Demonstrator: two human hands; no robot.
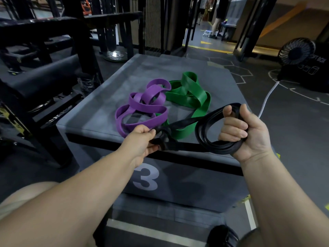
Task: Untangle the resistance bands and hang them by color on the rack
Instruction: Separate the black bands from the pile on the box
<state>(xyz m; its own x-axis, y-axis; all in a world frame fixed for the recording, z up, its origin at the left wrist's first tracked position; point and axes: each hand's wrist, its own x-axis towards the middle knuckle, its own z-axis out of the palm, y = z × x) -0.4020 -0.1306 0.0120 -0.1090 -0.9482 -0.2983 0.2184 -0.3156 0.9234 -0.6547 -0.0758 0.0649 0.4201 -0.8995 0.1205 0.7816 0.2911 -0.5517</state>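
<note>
Band pile (146, 107) on box (106, 107) top, knotted band (187, 122) before it, stretched between left hand (142, 139) and right hand (247, 134)

Purple band (151, 108): broad flat loop, heaped in loose folds on the grey box top (106, 104), centre of frame. Green band (201, 97): wider, flat, piled just right of the purple and touching it; one run leads down toward the near edge. Black band (220, 149): narrow, several coiled turns gripped in the right hand (249, 134), centre right. A black strand runs left to a knot (164, 135), pinched by the left hand (142, 138); purple and green meet there.
</note>
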